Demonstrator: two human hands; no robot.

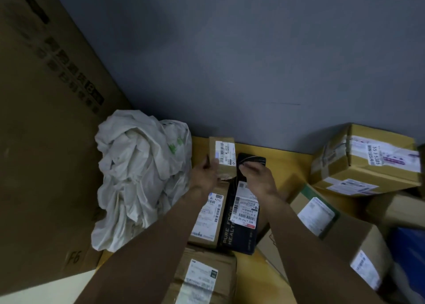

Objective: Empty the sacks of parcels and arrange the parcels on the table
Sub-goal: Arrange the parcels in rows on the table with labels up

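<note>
1. Grey-blue wall (230,62) backs a yellow counter (287,163) crowded with parcels.
2. At the left stands a tall cardboard carton (46,119), with a crumpled white sack (138,170) slumped against it on the counter.
3. The left hand (205,175) holds a small box (222,157) upright near the wall, just beside the sack. Its fingers wrap the box's left side and the thumb lies on the labelled face.
4. The right hand (257,179) reaches to a black packet (251,160) just right of the small box. Its fingers are curled narrow over the packet's near edge and appear to pinch it.
5. Under the hands lie two parcels side by side: a brown box (209,216) with a white label, and a black box (239,225) with pale lettering and a barcode label.
6. Nearer the camera, another taped box (204,278) lies partly under the left forearm.
7. At the right, a big box (365,158) with torn tape sits against the wall.
8. Below it, a green-edged box (322,211) lies tilted, and a further labelled box (365,264) lies near the right forearm.
</note>
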